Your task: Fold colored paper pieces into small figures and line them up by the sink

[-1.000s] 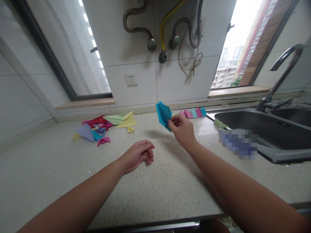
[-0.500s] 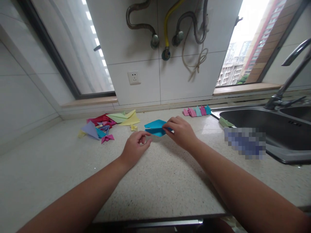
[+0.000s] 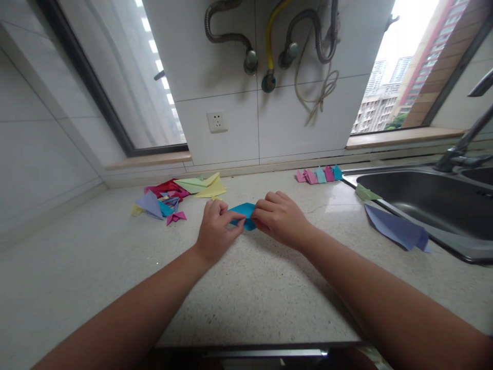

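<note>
A folded blue sheet of paper (image 3: 245,209) is held between both hands, just above the countertop. My left hand (image 3: 219,226) pinches its near left part between thumb and index finger. Closed on its right end is my right hand (image 3: 281,216), whose fingers cover that part of the paper. To the left lies a pile of folded coloured papers, among them a yellow one (image 3: 211,186), a purple one (image 3: 150,204) and a small magenta one (image 3: 176,218). A row of small pink, teal and blue folded figures (image 3: 319,174) stands near the wall at the back right.
A steel sink (image 3: 416,198) with a faucet (image 3: 458,151) is at the right. Beside its rim lie a purple folded paper (image 3: 396,226) and a small green one (image 3: 366,192). Hoses and a socket (image 3: 217,122) are on the tiled wall behind the speckled countertop (image 3: 246,298).
My left hand has moved from the blue paper's left tip onto its near middle and now pinches it. My right hand has come in closer. The whole view has shifted slightly.
</note>
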Action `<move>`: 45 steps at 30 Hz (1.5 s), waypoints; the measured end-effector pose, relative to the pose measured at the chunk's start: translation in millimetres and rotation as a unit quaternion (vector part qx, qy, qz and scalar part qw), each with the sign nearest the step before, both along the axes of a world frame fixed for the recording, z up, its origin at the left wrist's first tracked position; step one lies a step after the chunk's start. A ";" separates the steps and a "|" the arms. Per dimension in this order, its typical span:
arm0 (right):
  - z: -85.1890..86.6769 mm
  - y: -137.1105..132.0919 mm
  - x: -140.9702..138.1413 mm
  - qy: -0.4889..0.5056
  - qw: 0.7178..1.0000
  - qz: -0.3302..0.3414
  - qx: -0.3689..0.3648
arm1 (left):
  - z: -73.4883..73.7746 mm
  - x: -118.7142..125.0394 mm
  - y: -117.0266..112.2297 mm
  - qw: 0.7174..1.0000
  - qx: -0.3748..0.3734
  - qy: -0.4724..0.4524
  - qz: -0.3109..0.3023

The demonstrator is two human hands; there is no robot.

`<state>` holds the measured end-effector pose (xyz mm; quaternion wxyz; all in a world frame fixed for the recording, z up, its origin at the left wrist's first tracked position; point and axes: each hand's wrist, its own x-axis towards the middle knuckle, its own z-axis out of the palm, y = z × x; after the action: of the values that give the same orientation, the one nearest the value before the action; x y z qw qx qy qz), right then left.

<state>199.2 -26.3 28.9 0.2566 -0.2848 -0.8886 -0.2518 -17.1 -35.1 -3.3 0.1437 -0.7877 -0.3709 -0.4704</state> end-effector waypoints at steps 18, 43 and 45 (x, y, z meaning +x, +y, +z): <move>5.1 18.2 26.7 0.021 0.996 -0.087 -0.021 | -3.8 -19.1 19.0 0.997 -0.036 -0.007 0.071; -17.5 3.7 -11.9 0.344 0.864 0.076 -0.359 | -11.5 -0.1 7.8 0.874 -0.433 -0.131 -0.176; -18.6 5.9 -9.8 0.353 0.853 0.075 -0.376 | -10.5 0.0 8.2 0.865 -0.450 -0.141 -0.174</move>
<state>189.4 -20.4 10.2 0.4449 -0.3621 -0.7836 0.2386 -17.1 -26.9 -13.8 -0.3638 -0.7440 -0.4157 -0.3759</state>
